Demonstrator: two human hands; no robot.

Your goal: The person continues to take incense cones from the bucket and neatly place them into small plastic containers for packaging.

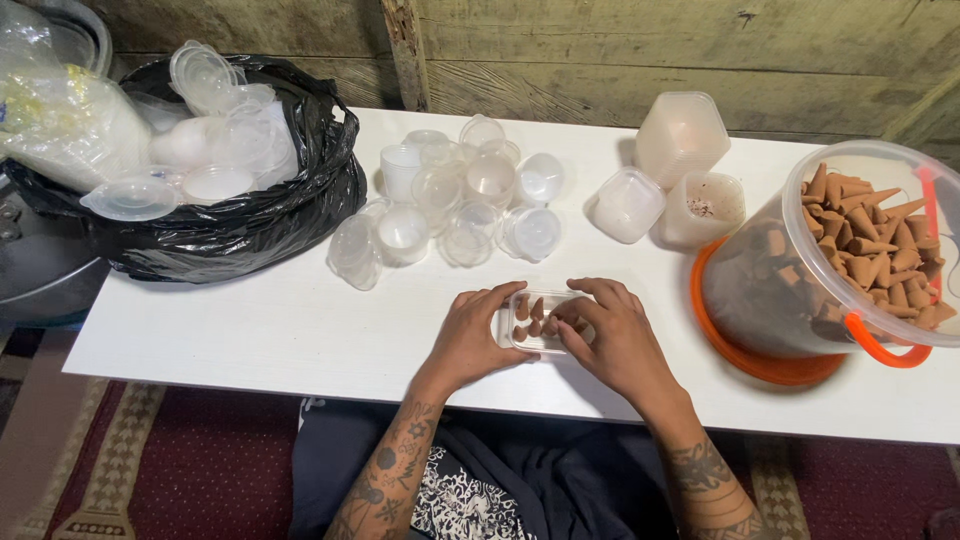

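left hand (470,335) is gripping the small clear box (535,322) near the desk's (250,330) front edge, right hand (610,335) pinching brown cones (537,316) inside.

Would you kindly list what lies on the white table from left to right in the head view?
Black bag of lids → cluster of small clear cups → left hand → small clear box → right hand → stacked square containers → tub of brown cones.
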